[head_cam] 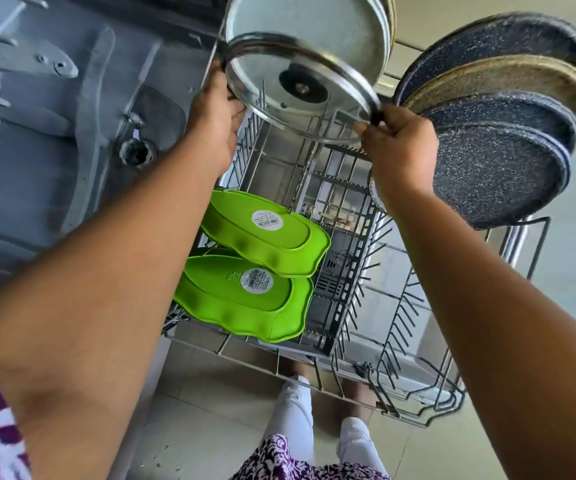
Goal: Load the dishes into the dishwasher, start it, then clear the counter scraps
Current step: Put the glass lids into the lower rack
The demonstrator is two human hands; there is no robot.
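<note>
In the head view, a person is leaning over the pulled-out wire rack (356, 367) of the dishwasher, and both hands are holding one glass lid (300, 88) with a metal rim above the rack's far end. The left hand (215, 116) is gripping the lid's left rim with curled fingers, while the right hand (399, 147) is pinching the right rim between thumb and fingertips. Just behind the lid, one round steel plate (342, 26) is standing on edge at the rack's far end. Two green trays (262, 237) with white stickers are leaning one behind the other along the rack's left side, below the left forearm. On the rack's right side, about four round plates are standing in a row: dark speckled plates (494, 174) with one tan plate (508, 81) between them; the exact count is hard to tell where they are overlapping. The open dishwasher tub (72, 116) is lying to the left of the rack. Below the rack's near edge, the tiled floor (203, 410) and the person's white-clad legs are showing.
</note>
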